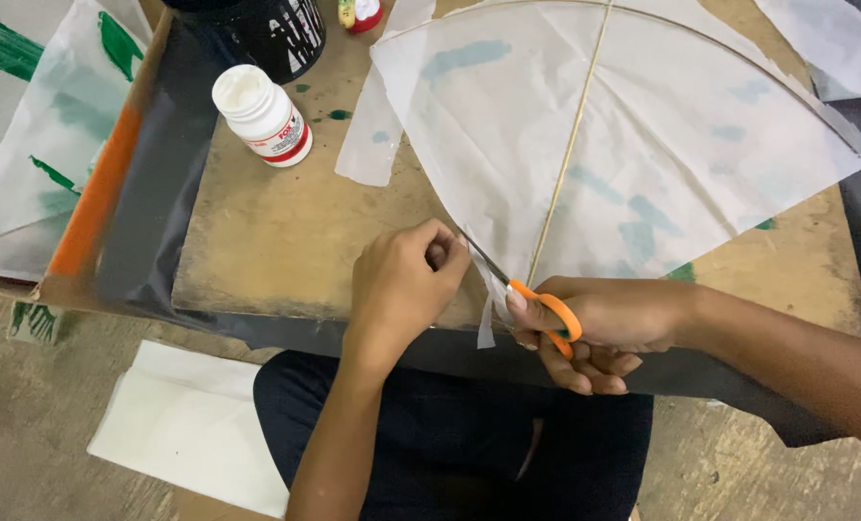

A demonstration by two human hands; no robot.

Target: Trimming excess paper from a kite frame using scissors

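the kite (643, 145), a white translucent paper sheet with faint blue-green smears, lies flat on the wooden board (276, 241). a thin straight stick (570, 145) runs down its middle to the lower tip, and a bowed stick (739, 58) follows its curved upper edge.

at the kite's lower tip, the right hand (595, 328) grips orange-handled scissors (537, 309), fingers clenched through and around the loops; the blades point up and left along the kite's lower left edge, with paper between them. a narrow paper strip (486, 323) hangs from that edge just below the blades.

just left of the tip, the left hand (406, 285) is curled into a loose fist, its fingertips pinching the kite's edge close to the blades.

left of the kite, on the board, stands a white bottle (262, 116) with a red band, its top open. above the bottle, at the board's far edge, sits a black tub (276, 34). a small red and yellow thing (361, 13) lies near the kite's top left corner. a loose paper scrap (373, 135) lies partly under the kite's left side.

far left of the kite, beyond an orange and black strip (112, 193), lies more paper with green paint (35, 116). below the kite, on the floor, lies folded white paper (189, 425) beside the person's dark-clothed lap (450, 444).
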